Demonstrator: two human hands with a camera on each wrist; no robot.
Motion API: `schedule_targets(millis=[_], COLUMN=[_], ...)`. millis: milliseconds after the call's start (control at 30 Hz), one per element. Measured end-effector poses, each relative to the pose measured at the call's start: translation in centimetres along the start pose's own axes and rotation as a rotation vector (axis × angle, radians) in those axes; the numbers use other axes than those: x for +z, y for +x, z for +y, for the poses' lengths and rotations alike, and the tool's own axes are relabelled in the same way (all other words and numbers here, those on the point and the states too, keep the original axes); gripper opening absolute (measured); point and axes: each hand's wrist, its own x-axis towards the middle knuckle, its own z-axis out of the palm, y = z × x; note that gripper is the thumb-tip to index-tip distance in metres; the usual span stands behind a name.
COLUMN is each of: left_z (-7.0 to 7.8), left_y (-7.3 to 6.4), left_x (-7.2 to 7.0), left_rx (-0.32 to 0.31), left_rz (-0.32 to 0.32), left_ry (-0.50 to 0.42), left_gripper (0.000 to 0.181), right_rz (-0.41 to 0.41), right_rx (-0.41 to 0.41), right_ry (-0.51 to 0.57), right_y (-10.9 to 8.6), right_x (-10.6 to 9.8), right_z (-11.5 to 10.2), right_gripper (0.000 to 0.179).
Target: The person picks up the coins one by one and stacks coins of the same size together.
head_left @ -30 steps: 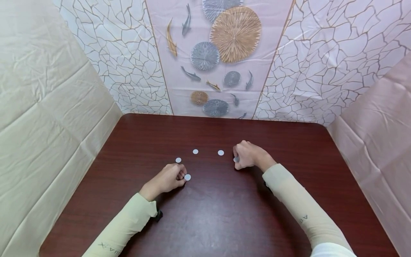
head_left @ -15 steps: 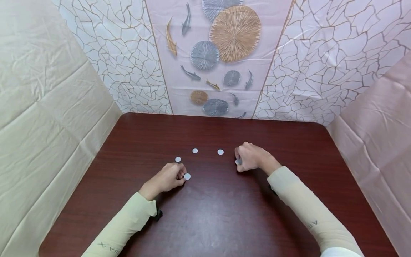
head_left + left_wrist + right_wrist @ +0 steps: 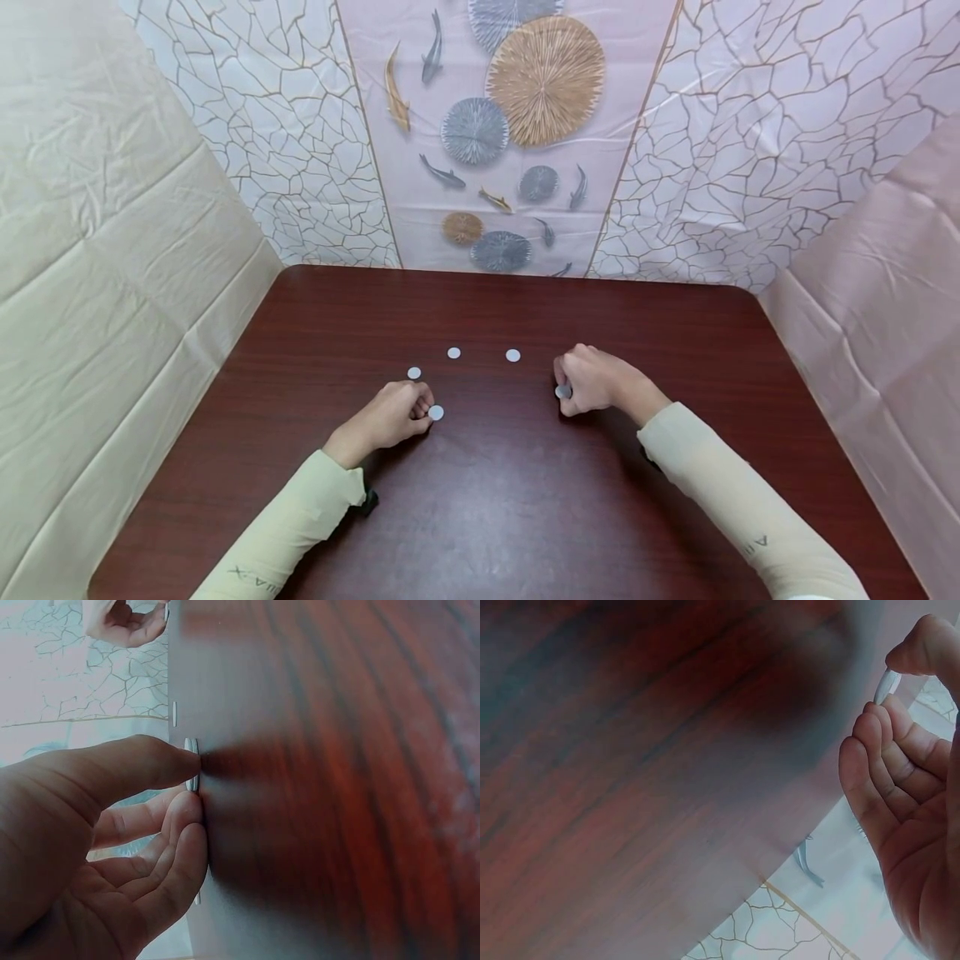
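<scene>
My left hand (image 3: 390, 414) is low over the table, pinching a small flat white disc (image 3: 437, 412) at its edge. In the left wrist view the thumb and fingers meet at that disc (image 3: 192, 766), right at the tabletop. On the right side, my right hand (image 3: 596, 380) pinches another white disc (image 3: 563, 391). The right wrist view shows this disc (image 3: 886, 686) on edge between thumb and index finger, with the other fingers curled alongside. Three more white discs, a left one (image 3: 414, 373), a middle one (image 3: 453, 353) and a right one (image 3: 513, 356), lie flat beyond the hands.
The dark reddish-brown table (image 3: 480, 517) has rounded far corners. Behind it hangs a patterned cloth (image 3: 480, 208) with printed fish and round leaves. Pale cloth walls stand at the left (image 3: 112, 292) and the right (image 3: 877, 275).
The right hand has drawn toward the person and slightly to the right, carrying its white disc. My left hand and the three flat discs have stayed in place.
</scene>
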Motion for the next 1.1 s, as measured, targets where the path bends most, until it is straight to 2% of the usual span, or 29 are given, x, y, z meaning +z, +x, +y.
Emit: schedule_targets(millis=[500,700,1100], left_z=[0.3,0.2,0.4], left_y=[0.0,-0.1,-0.1], left_x=[-0.1,0.0,-0.1], left_rx=[-0.023,-0.011,-0.026], left_rz=[-0.014,-0.003,-0.009], left_ry=[0.007,0.014,-0.003], left_gripper=[0.012,0.013,0.013], right_rz=[-0.008,-0.004,0.001], right_rx=[-0.034,-0.032,-0.02], right_ry=[0.0,0.011,0.024], right_y=[-2.2,-2.9,-3.7], right_x=[0.6,0.9,1.5], right_z=[-0.9,-1.2,-1.5], right_gripper=[0.015,0.015,0.013])
